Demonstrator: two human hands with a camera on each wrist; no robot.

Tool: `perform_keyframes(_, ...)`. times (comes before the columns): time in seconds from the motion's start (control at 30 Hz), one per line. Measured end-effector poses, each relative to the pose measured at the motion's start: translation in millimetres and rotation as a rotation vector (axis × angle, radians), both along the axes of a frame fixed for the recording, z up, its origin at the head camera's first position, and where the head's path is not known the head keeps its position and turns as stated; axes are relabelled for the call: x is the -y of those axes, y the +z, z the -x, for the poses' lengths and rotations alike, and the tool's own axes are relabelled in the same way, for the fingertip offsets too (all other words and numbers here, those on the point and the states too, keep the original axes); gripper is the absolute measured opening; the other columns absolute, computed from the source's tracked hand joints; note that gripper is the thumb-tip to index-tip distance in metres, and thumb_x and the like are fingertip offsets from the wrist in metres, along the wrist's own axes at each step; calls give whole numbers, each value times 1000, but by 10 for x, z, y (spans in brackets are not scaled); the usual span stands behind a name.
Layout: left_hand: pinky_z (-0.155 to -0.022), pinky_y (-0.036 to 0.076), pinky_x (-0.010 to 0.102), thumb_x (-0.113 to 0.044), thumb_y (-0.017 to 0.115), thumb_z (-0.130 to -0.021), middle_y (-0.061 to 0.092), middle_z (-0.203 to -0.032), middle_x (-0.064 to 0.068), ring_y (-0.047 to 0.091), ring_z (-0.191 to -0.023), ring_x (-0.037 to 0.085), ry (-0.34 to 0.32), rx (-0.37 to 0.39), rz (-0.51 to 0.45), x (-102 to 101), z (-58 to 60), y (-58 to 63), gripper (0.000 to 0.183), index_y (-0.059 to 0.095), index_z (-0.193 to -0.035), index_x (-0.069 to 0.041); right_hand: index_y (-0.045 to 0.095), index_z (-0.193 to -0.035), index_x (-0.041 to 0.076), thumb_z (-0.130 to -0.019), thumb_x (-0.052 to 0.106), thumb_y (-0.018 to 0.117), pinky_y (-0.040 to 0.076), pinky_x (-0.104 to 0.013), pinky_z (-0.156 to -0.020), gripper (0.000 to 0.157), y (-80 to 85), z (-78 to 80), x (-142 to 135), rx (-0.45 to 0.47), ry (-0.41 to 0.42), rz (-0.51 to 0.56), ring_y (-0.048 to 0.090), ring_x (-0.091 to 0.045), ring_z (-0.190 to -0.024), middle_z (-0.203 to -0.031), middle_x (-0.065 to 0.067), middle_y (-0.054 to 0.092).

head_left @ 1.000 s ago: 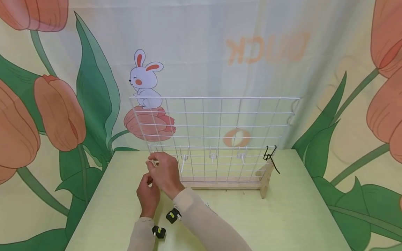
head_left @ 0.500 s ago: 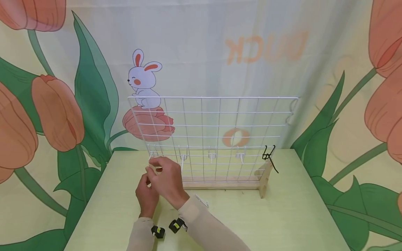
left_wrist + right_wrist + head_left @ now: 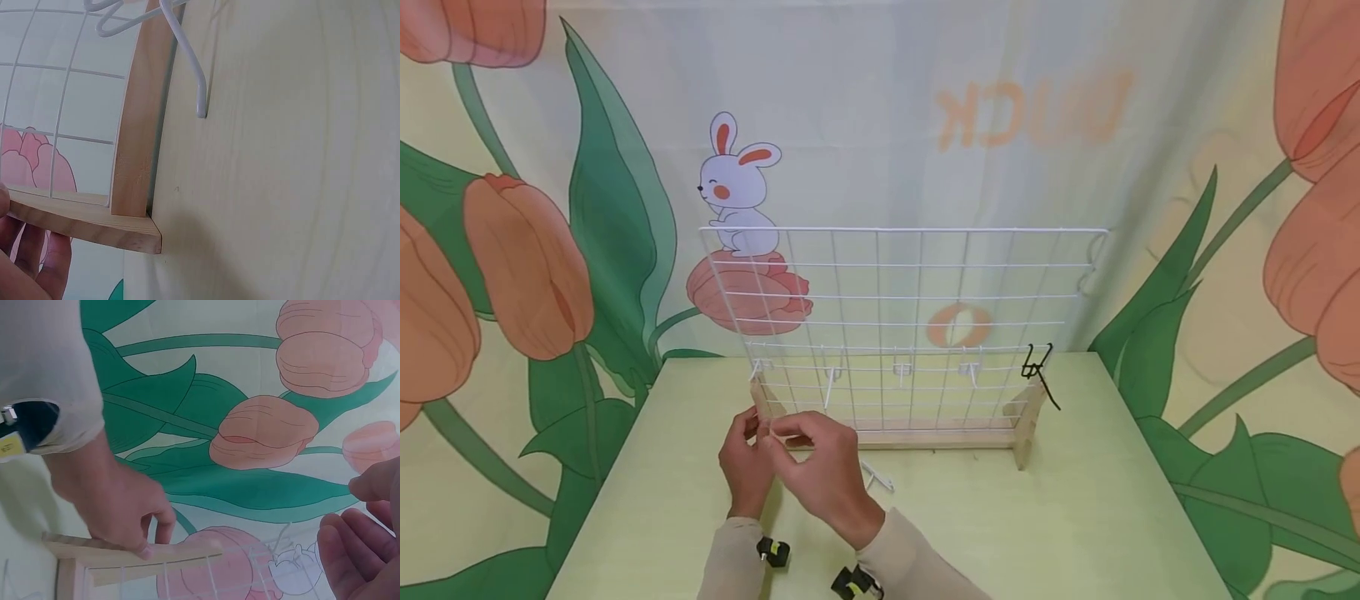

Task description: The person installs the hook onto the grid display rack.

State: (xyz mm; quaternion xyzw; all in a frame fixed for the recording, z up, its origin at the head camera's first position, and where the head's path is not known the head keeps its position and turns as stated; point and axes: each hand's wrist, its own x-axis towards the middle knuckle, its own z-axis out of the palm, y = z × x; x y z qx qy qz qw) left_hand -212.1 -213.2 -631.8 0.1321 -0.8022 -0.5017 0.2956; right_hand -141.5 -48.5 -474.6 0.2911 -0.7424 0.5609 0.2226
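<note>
Background: pale printed curtain [image 3: 865, 108] behind a light yellow-green table [image 3: 1075, 517], with large orange tulips [image 3: 527, 267] and broad dark-green leaves [image 3: 617, 192] at left, and further salmon tulips [image 3: 1315, 292] with green foliage [image 3: 1157, 308] at right. Left of centre on the print, a white cartoon rabbit [image 3: 737, 192], orange inside the ears and on the cheek, sits facing left on a pink bloom [image 3: 747, 308]; upper right of it, faint orange lettering [image 3: 973, 117], partly blurred, and lower down an orange oval mark [image 3: 942, 332] with a pale middle. Right wrist view: tulip print lies sideways.
</note>
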Motion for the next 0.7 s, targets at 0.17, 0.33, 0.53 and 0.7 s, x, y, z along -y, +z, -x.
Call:
perform_keyframes(0.17, -77, 49, 6, -12, 69, -103, 77, -114, 15, 74, -105, 30, 9, -16, 26, 17, 16, -7, 28, 69, -131, -8, 78, -102, 12, -91, 9, 83, 63, -22, -77, 13, -154, -77, -182, 7, -40, 1, 78, -14, -90, -99, -2, 79)
perform_keyframes(0.33, -83, 63, 39, -14, 70, -103, 77, -113, 15, 75, -104, 30, 29, -19, 67, 29, 3, -9, 28, 69, -130, -7, 78, -102, 13, -88, 8, 85, 64, -27, -73, 16, -370, -73, -391, 36, -54, -28, 78, -20, -89, -98, -4, 79)
perform_keyframes(0.53, -80, 58, 22, -13, 70, -103, 76, -112, 14, 74, -105, 29, 41, 0, 63, 43, -4, -2, 28, 68, -130, -7, 77, -107, 14, -88, 11, 85, 64, -28, -75, 20, -742, 2, -595, 117, -91, -185, 76, -18, -94, -104, 0, 79)
perform_keyframes(0.7, -82, 63, 37, -13, 70, -103, 76, -111, 16, 74, -104, 31, 23, -10, 62, 24, 8, -2, 28, 69, -130, -6, 77, -107, 15, -86, 14, 87, 63, -31, -78, 23, -1079, 52, -736, 131, -174, -307, 75, -16, -97, -106, 1, 79)
